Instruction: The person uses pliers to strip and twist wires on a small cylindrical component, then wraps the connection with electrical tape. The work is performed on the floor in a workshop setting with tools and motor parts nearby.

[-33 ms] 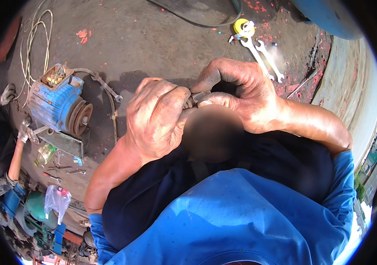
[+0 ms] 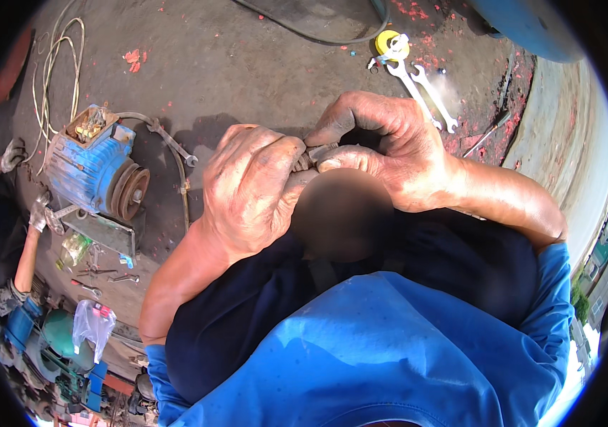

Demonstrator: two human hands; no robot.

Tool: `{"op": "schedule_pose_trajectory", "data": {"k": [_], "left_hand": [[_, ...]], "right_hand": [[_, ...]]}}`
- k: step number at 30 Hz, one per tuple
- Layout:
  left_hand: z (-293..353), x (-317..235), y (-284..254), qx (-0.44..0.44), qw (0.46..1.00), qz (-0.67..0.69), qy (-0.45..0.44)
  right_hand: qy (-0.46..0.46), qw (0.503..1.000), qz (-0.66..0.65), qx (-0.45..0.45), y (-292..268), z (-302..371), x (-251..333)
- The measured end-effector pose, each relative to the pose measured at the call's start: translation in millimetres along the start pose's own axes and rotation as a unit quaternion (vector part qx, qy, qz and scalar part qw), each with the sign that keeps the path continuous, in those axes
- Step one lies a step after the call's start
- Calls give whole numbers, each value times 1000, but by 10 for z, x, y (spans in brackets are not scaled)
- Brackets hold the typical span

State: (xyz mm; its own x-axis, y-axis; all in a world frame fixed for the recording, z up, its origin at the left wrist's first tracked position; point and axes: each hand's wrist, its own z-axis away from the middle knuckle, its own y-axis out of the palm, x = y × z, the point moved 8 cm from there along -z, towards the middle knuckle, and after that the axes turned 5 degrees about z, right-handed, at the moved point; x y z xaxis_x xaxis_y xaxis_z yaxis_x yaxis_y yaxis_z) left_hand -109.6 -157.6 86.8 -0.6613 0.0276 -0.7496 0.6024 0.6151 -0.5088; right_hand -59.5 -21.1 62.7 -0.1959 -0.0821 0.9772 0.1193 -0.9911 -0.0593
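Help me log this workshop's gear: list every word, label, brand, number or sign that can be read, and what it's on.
None can be read.
Blue motor: no legible lettering.
Two wrenches by the yellow round item: any markings are too small.
Plastic bag: any print is too small.
Small ridged piece between left hand and right hand: partly covered, nothing legible.

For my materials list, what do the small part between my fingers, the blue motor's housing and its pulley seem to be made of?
Small part: probably metal; dull grey, ridged, largely hidden.
Motor housing: likely painted metal; scuffed blue over ribs.
Pulley: apparently bare metal; its brown, rough-looking face suggests rust.
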Motion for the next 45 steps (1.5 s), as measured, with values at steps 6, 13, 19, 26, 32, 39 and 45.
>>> {"op": "schedule_pose_trajectory", "data": {"k": [6, 13, 19, 26, 32, 39, 45], "left_hand": [[26, 111, 30, 44, 990, 77, -105], [16, 40, 2, -7, 999, 32, -12], [73, 74, -55, -28, 994, 85, -61], [41, -4, -16, -7, 999, 44, 6], [74, 63, -9, -15, 994, 98, -38], [65, 90, -18, -31, 988, 140, -65], [96, 74, -5, -14, 989, 135, -56]], "right_hand": [[-215, 970, 116, -12, -62, -16, 269], [-41, 984, 175, 21, -10, 5, 68], [-148, 969, 197, -1, 3, 10, 249], [31, 981, 146, 123, 108, -74, 64], [-228, 951, 200, -68, 25, -40, 288], [-211, 947, 241, -31, -1, 26, 380], [-220, 951, 212, -40, 46, 42, 350]]}}
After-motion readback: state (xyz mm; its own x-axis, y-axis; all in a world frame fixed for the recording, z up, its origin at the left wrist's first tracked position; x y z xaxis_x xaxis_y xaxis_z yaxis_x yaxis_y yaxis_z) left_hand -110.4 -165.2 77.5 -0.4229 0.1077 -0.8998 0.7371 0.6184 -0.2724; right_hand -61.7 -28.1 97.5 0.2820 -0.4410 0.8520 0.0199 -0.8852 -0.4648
